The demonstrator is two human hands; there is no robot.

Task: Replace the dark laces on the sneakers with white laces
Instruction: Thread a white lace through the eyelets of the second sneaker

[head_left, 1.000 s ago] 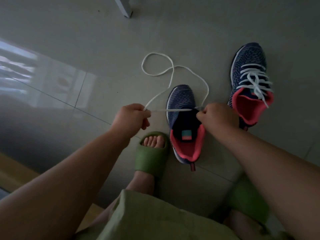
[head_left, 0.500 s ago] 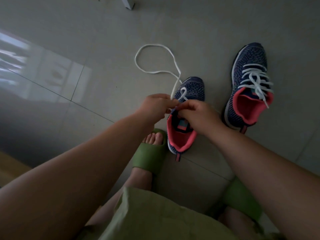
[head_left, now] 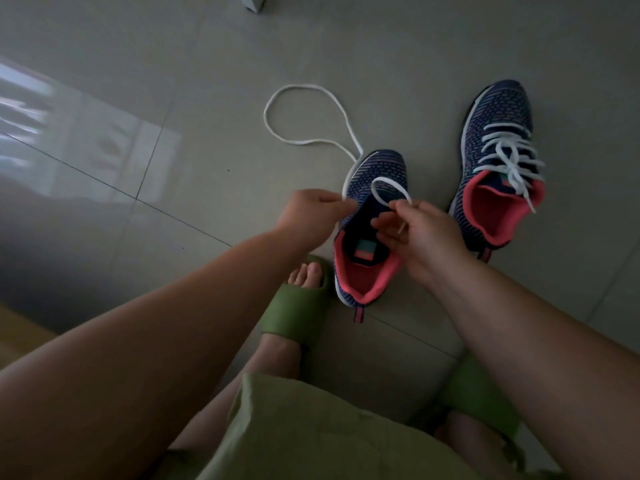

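Left hand (head_left: 313,211) fingers curled, pinching the white lace (head_left: 341,110) at the near sneaker's left edge. Right hand (head_left: 420,230) pinches the lace's other end, its tip poking out between the fingers (a short loop arcs over the tongue between the two hands). Near sneaker (head_left: 372,233), navy knit with pink lining, sits on the tiled floor (head_left: 173,98), no laces threaded yet as far as shows. Rest of the lace trails forward in a large loop on the floor. Second sneaker (head_left: 498,161), to the right, already laced white. Green slide sandal (head_left: 294,306) just beside the near sneaker's heel.
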